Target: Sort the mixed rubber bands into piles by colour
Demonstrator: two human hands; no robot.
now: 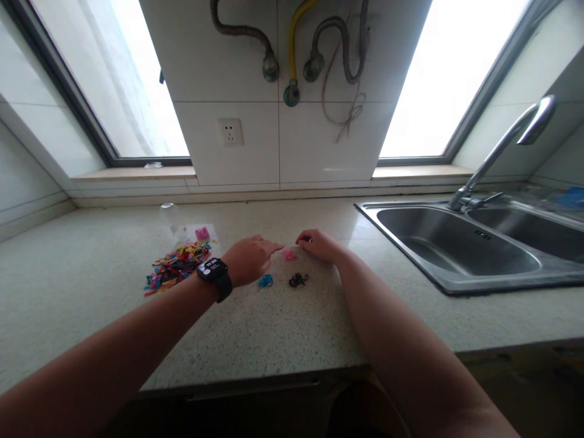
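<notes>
My left hand [250,258], with a black watch on the wrist, reaches over the speckled counter [91,286] and its forefinger points at a small pink pile of bands [289,254]. My right hand [319,244] rests on the counter just right of that pink pile, fingers curled; whether it pinches anything I cannot tell. A small blue pile [265,280] and a small black pile [298,280] lie just in front of the hands. A large heap of mixed coloured bands [176,267] lies to the left of my left wrist.
A clear plastic cup [172,220] and a pink item on a white sheet [202,233] stand behind the heap. A steel double sink [456,243] with a tap [502,146] fills the right. Wall socket, hoses and two windows are behind.
</notes>
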